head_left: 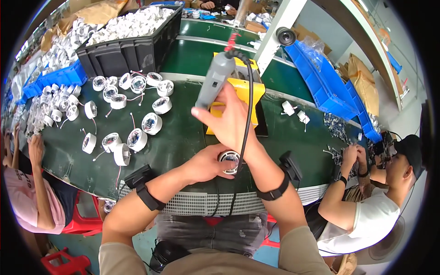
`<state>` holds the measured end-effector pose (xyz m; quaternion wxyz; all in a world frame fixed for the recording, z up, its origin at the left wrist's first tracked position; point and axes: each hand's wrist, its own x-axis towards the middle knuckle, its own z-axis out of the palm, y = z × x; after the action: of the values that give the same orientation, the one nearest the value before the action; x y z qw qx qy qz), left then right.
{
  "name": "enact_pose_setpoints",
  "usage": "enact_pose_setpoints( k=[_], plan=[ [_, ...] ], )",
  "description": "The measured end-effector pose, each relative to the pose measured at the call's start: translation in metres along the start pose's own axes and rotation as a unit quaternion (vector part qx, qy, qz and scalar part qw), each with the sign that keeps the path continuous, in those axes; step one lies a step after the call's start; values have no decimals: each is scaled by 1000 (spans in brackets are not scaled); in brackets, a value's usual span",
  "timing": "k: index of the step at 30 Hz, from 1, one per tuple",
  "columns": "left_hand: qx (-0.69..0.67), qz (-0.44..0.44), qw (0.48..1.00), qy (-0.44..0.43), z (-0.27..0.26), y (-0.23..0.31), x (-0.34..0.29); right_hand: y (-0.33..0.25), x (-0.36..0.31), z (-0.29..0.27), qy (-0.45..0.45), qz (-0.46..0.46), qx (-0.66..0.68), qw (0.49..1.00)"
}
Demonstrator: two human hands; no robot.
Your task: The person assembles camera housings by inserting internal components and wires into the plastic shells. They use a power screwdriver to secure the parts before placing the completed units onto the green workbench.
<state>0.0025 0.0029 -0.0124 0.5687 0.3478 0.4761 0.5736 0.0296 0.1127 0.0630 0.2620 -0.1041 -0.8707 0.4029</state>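
Note:
My left hand point(204, 163) is closed around the edge of a small round white housing point(229, 162) with a dark inside, at the bench's near edge. Above and a little right, my right hand point(228, 117) is at a grey electric screwdriver point(216, 75), its fingers against the tool and its thumb reaching out to the left at the lower end. The screwdriver hangs from a red coiled cord point(232, 42), and its black cable point(250, 101) runs down past my right wrist. The tool's tip is hidden. Behind my right hand stands a yellow fixture point(257, 94).
Several white round housings point(151, 123) with thin wires lie left on the green bench point(183, 133). A black crate point(123, 57) of white parts stands far left. Blue bins point(321, 82) are at right. Two small white parts point(288, 108) lie right. Co-workers sit on both sides point(366, 206).

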Motion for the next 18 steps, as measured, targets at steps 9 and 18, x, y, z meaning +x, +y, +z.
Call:
enact_pose_setpoints(
  k=[9,18],
  plan=[
    [-39,-19,996,75,2,-2,4,-1,2,-6,272,-140,377,874],
    [-26,-71,992,104,5,3,5,6,15,-26,343,-90,279,892]
  ],
)
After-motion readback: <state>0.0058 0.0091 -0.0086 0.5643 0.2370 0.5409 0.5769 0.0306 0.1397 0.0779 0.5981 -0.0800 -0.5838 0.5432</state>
